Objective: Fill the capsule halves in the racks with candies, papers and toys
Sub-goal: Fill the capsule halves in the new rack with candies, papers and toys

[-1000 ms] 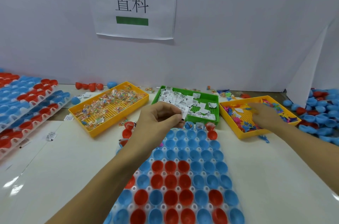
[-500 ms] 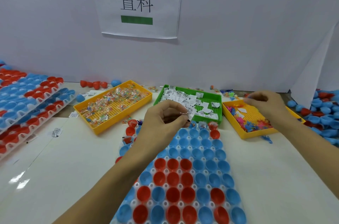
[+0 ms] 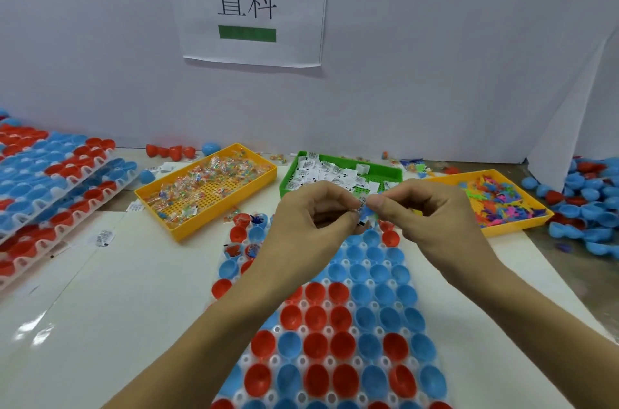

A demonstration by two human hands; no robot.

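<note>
A white rack (image 3: 335,335) of red and blue capsule halves lies in front of me. Both hands meet above its far end. My left hand (image 3: 315,217) pinches a small printed paper (image 3: 361,204). My right hand (image 3: 425,214) pinches a small blue toy (image 3: 370,211) right against that paper. Behind them stand a yellow tray of wrapped candies (image 3: 207,194), a green tray of folded papers (image 3: 338,174) and a yellow tray of coloured toys (image 3: 495,201). A few halves at the rack's far left hold items.
Stacked racks of capsule halves (image 3: 50,194) lie at the left. Loose blue and red halves (image 3: 589,207) are heaped at the right. A few red halves (image 3: 167,151) and stray papers (image 3: 104,238) lie on the table. A white wall with a sign (image 3: 248,3) closes the back.
My right hand has left the toy tray and come left with a toy to meet my left hand over the rack. My left hand has kept its paper.
</note>
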